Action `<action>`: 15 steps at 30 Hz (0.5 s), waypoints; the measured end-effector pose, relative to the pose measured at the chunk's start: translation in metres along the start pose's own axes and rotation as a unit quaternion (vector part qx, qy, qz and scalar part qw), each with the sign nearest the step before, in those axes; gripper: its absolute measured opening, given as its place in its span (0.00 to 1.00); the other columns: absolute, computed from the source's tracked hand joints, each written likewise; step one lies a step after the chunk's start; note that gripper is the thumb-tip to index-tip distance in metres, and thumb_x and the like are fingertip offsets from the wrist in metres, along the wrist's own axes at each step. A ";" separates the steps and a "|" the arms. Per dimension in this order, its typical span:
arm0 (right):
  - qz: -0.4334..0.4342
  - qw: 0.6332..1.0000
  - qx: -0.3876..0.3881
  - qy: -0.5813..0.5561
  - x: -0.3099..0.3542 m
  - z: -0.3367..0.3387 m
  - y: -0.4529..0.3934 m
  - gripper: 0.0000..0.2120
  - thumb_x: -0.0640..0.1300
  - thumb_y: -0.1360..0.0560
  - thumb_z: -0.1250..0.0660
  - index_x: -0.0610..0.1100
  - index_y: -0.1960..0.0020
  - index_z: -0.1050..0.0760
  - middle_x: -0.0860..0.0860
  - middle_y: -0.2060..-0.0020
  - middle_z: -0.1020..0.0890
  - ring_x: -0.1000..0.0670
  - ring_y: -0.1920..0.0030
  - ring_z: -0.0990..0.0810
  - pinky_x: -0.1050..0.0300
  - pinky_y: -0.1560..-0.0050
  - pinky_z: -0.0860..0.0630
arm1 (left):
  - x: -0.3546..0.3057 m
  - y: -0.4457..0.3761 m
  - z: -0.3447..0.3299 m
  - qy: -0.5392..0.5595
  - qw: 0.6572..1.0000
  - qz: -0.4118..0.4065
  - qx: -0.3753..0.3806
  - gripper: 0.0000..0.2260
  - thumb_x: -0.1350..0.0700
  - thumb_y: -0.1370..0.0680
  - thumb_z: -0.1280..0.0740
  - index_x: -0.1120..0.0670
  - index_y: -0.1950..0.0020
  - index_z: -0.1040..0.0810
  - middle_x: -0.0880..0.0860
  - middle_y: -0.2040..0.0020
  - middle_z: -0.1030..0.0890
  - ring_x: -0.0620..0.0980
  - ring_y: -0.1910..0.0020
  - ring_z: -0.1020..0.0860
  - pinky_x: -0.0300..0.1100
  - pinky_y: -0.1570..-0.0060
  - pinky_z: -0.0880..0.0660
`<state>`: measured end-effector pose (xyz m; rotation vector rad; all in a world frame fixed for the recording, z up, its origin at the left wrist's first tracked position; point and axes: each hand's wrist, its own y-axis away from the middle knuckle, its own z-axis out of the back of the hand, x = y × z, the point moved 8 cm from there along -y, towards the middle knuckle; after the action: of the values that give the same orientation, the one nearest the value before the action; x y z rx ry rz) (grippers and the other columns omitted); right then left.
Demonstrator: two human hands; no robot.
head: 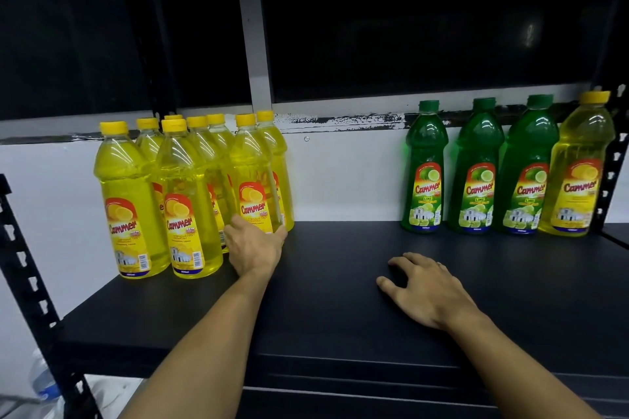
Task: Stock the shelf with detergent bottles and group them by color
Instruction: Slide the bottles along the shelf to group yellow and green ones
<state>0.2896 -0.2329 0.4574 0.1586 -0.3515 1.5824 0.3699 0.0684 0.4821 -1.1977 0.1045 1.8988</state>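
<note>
Several yellow detergent bottles [189, 201] stand clustered at the left of the black shelf [340, 309]. My left hand [253, 245] grips the base of the front right yellow bottle [253, 180] of that cluster. Three green bottles [476, 170] stand in a row at the back right, with one lone yellow bottle [580, 167] at their right end. My right hand [422, 286] rests flat on the shelf board, fingers spread, holding nothing, well short of the green bottles.
A black slotted upright [30, 282] rises at the left, another [612, 160] at the right beside the lone yellow bottle. A white wall backs the shelf. A clear water bottle [42, 381] shows low at the left.
</note>
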 end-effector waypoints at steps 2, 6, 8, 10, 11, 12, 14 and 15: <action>0.000 1.000 -0.001 0.001 0.000 0.000 0.000 0.28 0.66 0.22 0.46 0.54 0.26 0.36 0.52 0.25 0.39 0.48 0.25 0.42 0.52 0.27 0.45 | 0.000 0.001 0.001 0.001 1.000 0.000 0.000 0.43 0.40 0.33 0.23 0.59 0.29 0.39 0.60 0.35 0.30 0.61 0.35 0.29 0.55 0.44 0.25; 0.001 1.000 0.000 0.000 0.000 -0.001 -0.001 0.28 0.65 0.22 0.46 0.54 0.26 0.37 0.52 0.25 0.39 0.48 0.25 0.42 0.51 0.27 0.45 | 0.000 0.002 0.002 0.000 1.000 -0.001 0.002 0.43 0.40 0.33 0.23 0.59 0.29 0.39 0.60 0.35 0.30 0.61 0.36 0.29 0.55 0.45 0.25; 0.001 1.000 -0.001 -0.002 -0.001 -0.001 -0.001 0.28 0.65 0.22 0.46 0.54 0.26 0.37 0.53 0.24 0.39 0.48 0.25 0.42 0.51 0.27 0.45 | 0.000 0.003 0.003 0.004 1.000 -0.002 0.004 0.43 0.40 0.33 0.23 0.59 0.29 0.39 0.60 0.35 0.30 0.61 0.36 0.29 0.55 0.45 0.25; 0.003 1.000 -0.002 -0.002 -0.001 -0.001 -0.001 0.28 0.65 0.22 0.46 0.54 0.26 0.36 0.53 0.25 0.39 0.48 0.25 0.42 0.51 0.27 0.45 | -0.001 0.005 0.004 0.005 1.000 -0.002 0.006 0.43 0.40 0.33 0.23 0.59 0.29 0.40 0.61 0.34 0.31 0.62 0.35 0.29 0.55 0.44 0.26; 0.004 1.000 -0.004 -0.002 -0.001 -0.001 -0.001 0.28 0.65 0.22 0.46 0.54 0.26 0.36 0.52 0.25 0.39 0.48 0.25 0.42 0.51 0.27 0.45 | -0.001 0.006 0.005 0.005 1.000 0.000 0.007 0.44 0.41 0.33 0.22 0.60 0.29 0.40 0.61 0.34 0.31 0.62 0.35 0.30 0.55 0.44 0.26; 0.005 1.000 -0.005 -0.002 -0.001 -0.001 -0.002 0.28 0.65 0.22 0.46 0.54 0.26 0.36 0.52 0.25 0.39 0.48 0.25 0.42 0.51 0.27 0.45 | -0.001 0.007 0.006 0.006 1.000 0.004 0.010 0.45 0.41 0.33 0.22 0.60 0.28 0.41 0.61 0.33 0.32 0.62 0.34 0.30 0.55 0.44 0.26; 0.006 1.000 -0.006 -0.002 -0.001 -0.001 -0.002 0.28 0.65 0.22 0.46 0.54 0.27 0.36 0.52 0.25 0.39 0.48 0.25 0.42 0.51 0.27 0.46 | 0.002 0.012 0.007 0.009 1.000 0.019 0.022 0.47 0.42 0.33 0.22 0.60 0.27 0.44 0.62 0.31 0.34 0.63 0.33 0.31 0.56 0.43 0.27; 0.007 1.000 -0.006 -0.002 -0.001 -0.001 -0.002 0.28 0.65 0.22 0.46 0.53 0.27 0.36 0.52 0.25 0.38 0.47 0.25 0.41 0.51 0.27 0.45 | 0.003 0.016 0.008 0.012 0.999 0.028 0.030 0.47 0.43 0.33 0.22 0.61 0.26 0.45 0.63 0.31 0.35 0.63 0.33 0.31 0.56 0.42 0.27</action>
<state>0.2919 -0.2334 0.4565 0.1506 -0.3644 1.5930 0.3524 0.0637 0.4784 -1.1891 0.2090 1.9160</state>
